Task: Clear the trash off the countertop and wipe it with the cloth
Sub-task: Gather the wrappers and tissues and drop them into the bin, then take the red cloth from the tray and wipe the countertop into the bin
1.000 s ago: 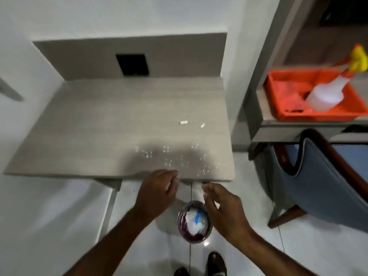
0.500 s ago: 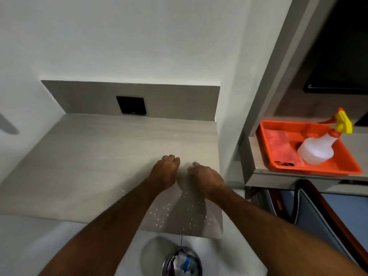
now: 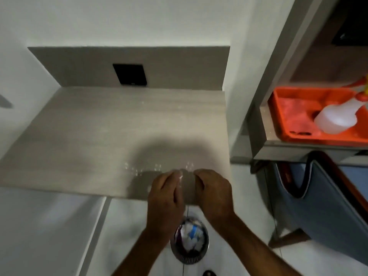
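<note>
My left hand (image 3: 165, 198) and my right hand (image 3: 214, 194) sit side by side at the front edge of the pale wood countertop (image 3: 95, 136), fingers curled in. A small white scrap (image 3: 180, 177) shows at my left fingertips. Whatever my right fingers enclose is hidden. Straight below the edge, on the floor, stands a round metal bin (image 3: 180, 255) with paper trash in it. Tiny bright specks (image 3: 139, 169) dot the counter just beyond my hands. A pink cloth (image 3: 292, 114) lies in the orange tray (image 3: 276, 108) on the shelf to the right.
A white spray bottle (image 3: 334, 120) with a yellow and red trigger leans in the orange tray. A black socket plate (image 3: 130, 74) is set in the backsplash. A blue chair with a dark wood frame (image 3: 322, 206) stands right of the counter.
From the bin my hands went to the two white scraps mid-counter, then drew back to the front edge. The scraps no longer lie there. The camera tilted down.
</note>
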`<act>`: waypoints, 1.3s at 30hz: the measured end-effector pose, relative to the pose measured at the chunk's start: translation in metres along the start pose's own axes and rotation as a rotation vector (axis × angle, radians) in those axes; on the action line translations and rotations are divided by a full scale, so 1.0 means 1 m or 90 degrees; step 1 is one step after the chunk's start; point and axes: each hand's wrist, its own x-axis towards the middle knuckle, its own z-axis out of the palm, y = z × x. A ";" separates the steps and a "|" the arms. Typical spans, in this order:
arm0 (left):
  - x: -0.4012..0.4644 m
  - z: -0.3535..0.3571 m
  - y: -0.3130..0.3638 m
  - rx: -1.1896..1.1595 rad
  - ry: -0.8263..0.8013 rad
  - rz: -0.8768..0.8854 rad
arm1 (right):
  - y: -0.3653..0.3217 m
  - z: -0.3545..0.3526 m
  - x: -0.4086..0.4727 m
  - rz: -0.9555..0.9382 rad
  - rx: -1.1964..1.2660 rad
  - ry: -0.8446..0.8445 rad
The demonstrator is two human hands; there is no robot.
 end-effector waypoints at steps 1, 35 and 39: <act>-0.028 -0.001 -0.002 -0.010 0.012 -0.011 | 0.003 0.011 -0.029 -0.013 0.020 0.044; -0.181 0.021 -0.082 0.055 -0.315 -0.016 | 0.073 0.109 -0.171 0.087 0.016 -0.209; -0.104 -0.024 -0.023 0.042 -0.231 0.019 | 0.010 0.033 -0.155 0.029 -0.069 -0.139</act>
